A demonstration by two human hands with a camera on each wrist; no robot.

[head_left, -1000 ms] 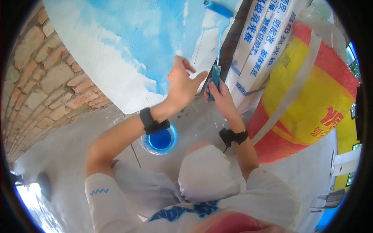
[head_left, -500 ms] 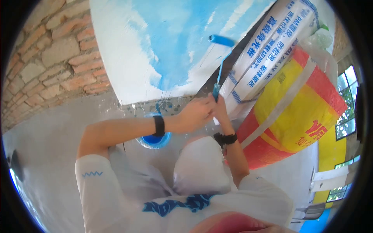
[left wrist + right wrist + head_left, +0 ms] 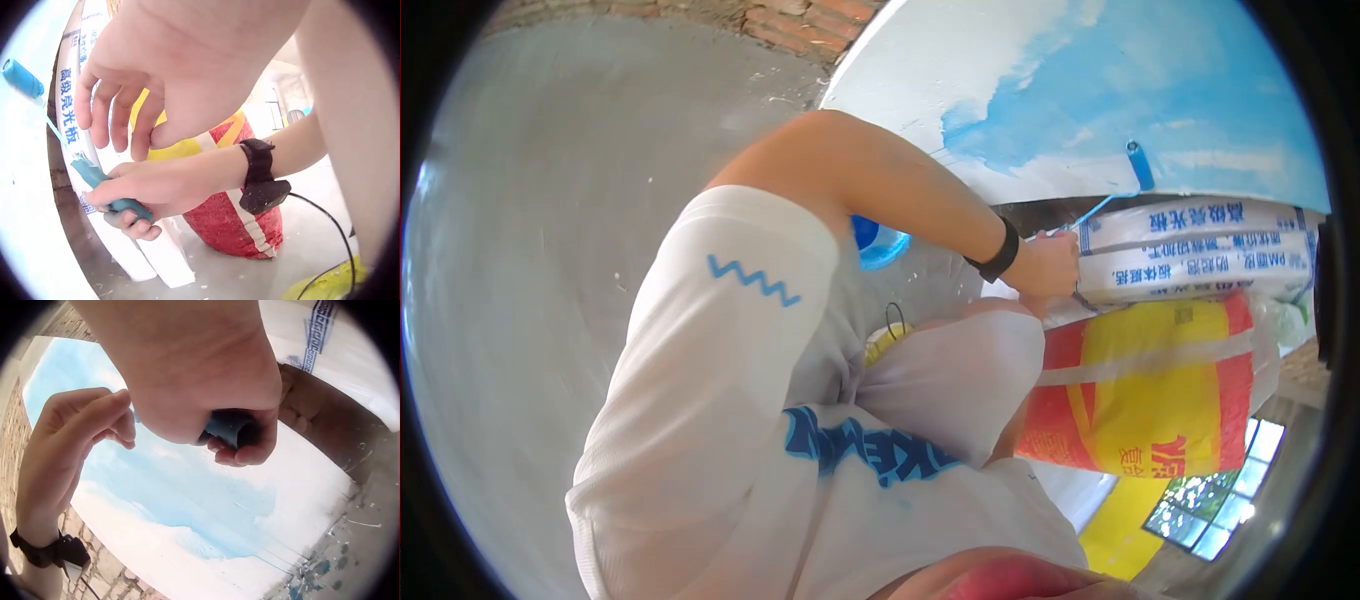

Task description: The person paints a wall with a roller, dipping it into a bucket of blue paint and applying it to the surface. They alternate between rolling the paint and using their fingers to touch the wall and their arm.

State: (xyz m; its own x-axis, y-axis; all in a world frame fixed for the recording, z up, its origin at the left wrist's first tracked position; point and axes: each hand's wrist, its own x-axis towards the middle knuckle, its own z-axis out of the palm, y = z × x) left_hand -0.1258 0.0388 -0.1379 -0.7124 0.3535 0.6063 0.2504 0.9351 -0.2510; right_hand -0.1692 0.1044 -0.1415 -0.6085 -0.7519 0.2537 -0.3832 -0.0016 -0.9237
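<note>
Before a blue-and-white panel (image 3: 1100, 100), the right hand (image 3: 165, 187) grips the teal plastic handle (image 3: 92, 175) of a blue-sleeved paint roller (image 3: 1140, 167), likely light, stiff and best held there; the left hand (image 3: 172, 75), fingers loosely bent, holds nothing.

A second ago your left hand (image 3: 1045, 268) was raised before the painted board (image 3: 1020, 85), apart from your right hand (image 3: 147, 194); now it has come across and hides that hand from the head camera. Your head view has swung round: the roller (image 3: 1139, 165) and the sack (image 3: 1155, 400) sit farther right, the brick wall (image 3: 815, 25) has shrunk to the top edge, grey floor (image 3: 580, 150) fills more of the left, and your left arm (image 3: 900, 180) now covers much of the bucket (image 3: 885, 245).
</note>
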